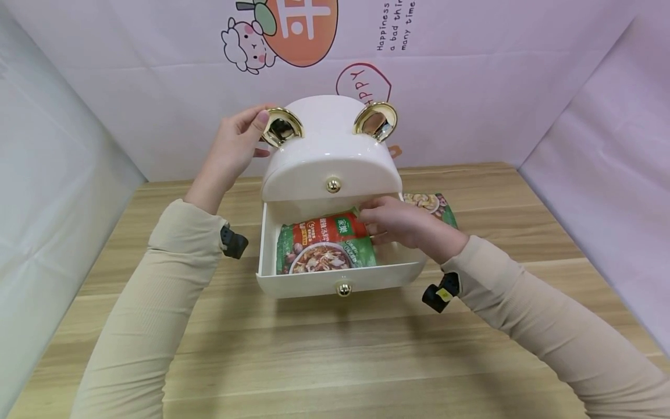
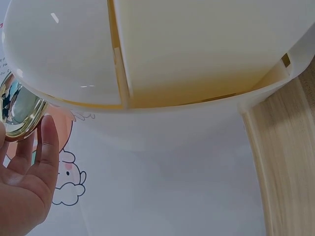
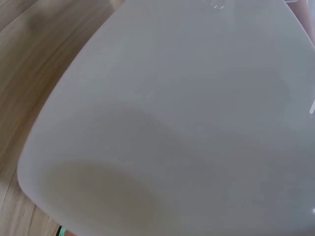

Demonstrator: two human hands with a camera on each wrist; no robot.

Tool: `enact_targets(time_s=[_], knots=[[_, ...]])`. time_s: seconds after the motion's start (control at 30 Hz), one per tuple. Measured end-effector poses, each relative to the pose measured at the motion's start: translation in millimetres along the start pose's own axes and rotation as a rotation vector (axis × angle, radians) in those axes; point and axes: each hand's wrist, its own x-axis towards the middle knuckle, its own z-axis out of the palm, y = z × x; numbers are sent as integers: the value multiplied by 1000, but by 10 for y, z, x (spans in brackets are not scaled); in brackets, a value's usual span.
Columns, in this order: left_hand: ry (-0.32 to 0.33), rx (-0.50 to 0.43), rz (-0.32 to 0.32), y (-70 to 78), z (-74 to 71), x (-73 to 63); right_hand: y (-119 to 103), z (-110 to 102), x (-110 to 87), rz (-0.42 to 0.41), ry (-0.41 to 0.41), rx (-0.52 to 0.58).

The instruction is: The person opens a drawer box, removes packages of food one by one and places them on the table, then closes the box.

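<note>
In the head view a white storage box with gold ears stands on the table, its lower drawer pulled out. My left hand holds the box's left gold ear, thumb in front and fingers behind. A red and green food packet with a noodle-bowl picture lies in the drawer. My right hand reaches into the drawer, its fingertips at the packet's right edge. The left wrist view shows the left hand at the ear's rim. Only the white drawer front fills the right wrist view, hiding that hand.
Another green packet lies on the table to the right of the box, partly hidden behind the right arm. The upper drawer is closed, with a gold knob. White printed cloth surrounds the wooden table.
</note>
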Motion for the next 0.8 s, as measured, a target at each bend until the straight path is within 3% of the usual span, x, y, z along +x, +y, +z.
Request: enact_targets(time_s=[0.2,0.8], knots=[[1,2,-3,3,-2,-1,9,-9,22,-25,-12,-29],[6,28,9,-16,1,7,34,41,36,-10,-23,83]])
